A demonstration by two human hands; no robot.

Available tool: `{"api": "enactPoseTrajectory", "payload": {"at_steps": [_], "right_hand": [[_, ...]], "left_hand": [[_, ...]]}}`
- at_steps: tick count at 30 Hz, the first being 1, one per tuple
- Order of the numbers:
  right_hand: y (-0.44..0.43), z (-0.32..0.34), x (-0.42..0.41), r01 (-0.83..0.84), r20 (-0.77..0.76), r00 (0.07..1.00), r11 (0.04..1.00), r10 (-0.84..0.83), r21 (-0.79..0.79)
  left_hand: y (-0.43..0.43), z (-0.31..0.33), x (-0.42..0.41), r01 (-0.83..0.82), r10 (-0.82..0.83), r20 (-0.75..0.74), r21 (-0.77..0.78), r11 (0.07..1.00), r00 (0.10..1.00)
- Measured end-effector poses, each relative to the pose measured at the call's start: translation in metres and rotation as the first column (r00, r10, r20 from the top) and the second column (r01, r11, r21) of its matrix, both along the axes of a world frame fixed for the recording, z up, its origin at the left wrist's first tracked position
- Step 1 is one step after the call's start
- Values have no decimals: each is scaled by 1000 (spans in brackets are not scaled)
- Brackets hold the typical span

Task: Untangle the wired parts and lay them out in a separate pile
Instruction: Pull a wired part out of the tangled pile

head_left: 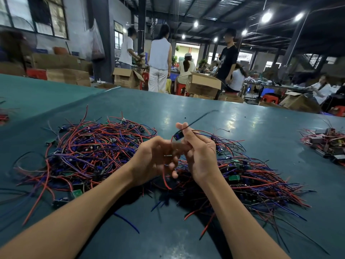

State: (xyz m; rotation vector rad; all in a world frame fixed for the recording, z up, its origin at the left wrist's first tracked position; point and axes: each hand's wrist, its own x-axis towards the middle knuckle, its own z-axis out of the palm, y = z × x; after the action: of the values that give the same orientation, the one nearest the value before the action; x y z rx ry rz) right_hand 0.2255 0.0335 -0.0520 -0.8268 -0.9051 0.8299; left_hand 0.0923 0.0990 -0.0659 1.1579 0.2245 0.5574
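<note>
A big tangle of red, blue and black wires with small circuit boards (pixel 89 152) covers the green table on the left. A second spread of wired parts (pixel 252 176) lies on the right. Between them, lifted above the table, my right hand (pixel 197 152) pinches a small blue wired part (pixel 177 136) with its fingertips; a black wire sticks up and to the right from it. My left hand (pixel 155 159) is curled beside it, holding that part's red wire (pixel 165 176), which hangs down below the hand.
Another heap of parts and wires (pixel 328 144) sits at the far right of the table (pixel 205 113). A few wires lie at the left edge (pixel 3 116). Beyond the table stand several people, cardboard boxes (pixel 203 84) and red stools.
</note>
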Motion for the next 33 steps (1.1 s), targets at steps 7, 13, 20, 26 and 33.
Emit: {"api": "enactPoseTrajectory", "payload": {"at_steps": [7, 13, 20, 26, 33], "right_hand": [[-2, -5, -2, -8, 179, 983, 989, 34, -146], [-1, -5, 5, -42, 168, 984, 988, 67, -148], [1, -5, 1, -6, 173, 984, 980, 41, -200], [2, -5, 5, 88, 242, 969, 978, -41, -187], [1, -6, 17, 47, 161, 987, 979, -15, -197]], "left_hand": [[3, -1, 3, 9, -9, 3, 17, 1000, 1000], [5, -3, -2, 80, -78, 18, -112, 991, 997], [3, 0, -1, 82, -77, 34, -207, 975, 996], [-2, -1, 0, 53, -53, -24, -12, 999, 998], [0, -8, -3, 177, -183, 65, 91, 980, 981]]}}
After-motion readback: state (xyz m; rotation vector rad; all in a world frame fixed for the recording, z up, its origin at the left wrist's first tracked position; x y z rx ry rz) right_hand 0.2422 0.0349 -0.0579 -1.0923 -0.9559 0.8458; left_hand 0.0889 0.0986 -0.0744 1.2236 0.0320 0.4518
